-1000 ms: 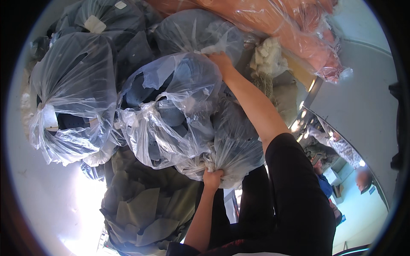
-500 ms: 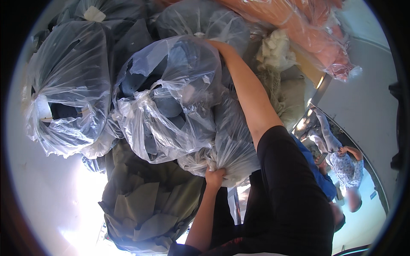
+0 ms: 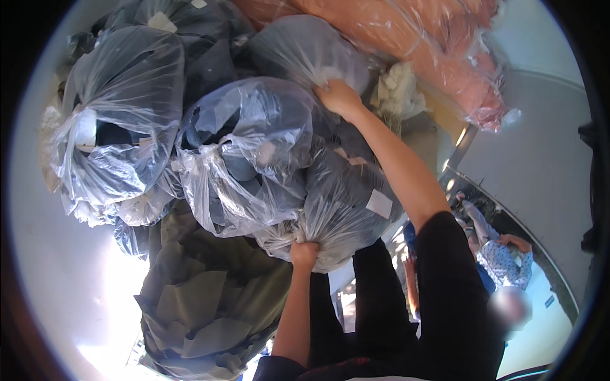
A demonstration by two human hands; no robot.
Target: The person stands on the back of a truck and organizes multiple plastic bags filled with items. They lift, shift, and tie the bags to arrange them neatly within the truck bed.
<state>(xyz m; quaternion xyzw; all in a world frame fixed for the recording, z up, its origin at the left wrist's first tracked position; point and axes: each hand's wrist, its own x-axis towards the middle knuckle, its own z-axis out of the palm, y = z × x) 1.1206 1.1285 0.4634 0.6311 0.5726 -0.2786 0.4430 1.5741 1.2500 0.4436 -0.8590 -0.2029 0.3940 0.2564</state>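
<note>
Low in the middle, my left hand [image 3: 305, 255] is closed round the gathered neck of a clear plastic bag [image 3: 346, 209] of dark grey material, which has a white label on its side. My right hand [image 3: 340, 100] reaches further back, its fingers closed at the tied knot of another clear bag [image 3: 305, 47]; the fingertips are partly hidden. Between my hands, to the left, sits a tied clear bag [image 3: 254, 146] with blue-grey pieces inside. A similar bag [image 3: 130, 114] stands left of it, its plastic torn open beside a white tag.
Folded olive-green sheets [image 3: 210, 305] are stacked at the lower left. Orange-pink material in clear plastic [image 3: 406, 38] lies across the back. A cream bundle [image 3: 399, 92] sits right of my right hand. Two other people are at the right, one in a patterned shirt [image 3: 505, 263].
My right hand has come out from behind the middle bag to the rear bag's knot. The bag in my left hand has shifted, and its white label now shows.
</note>
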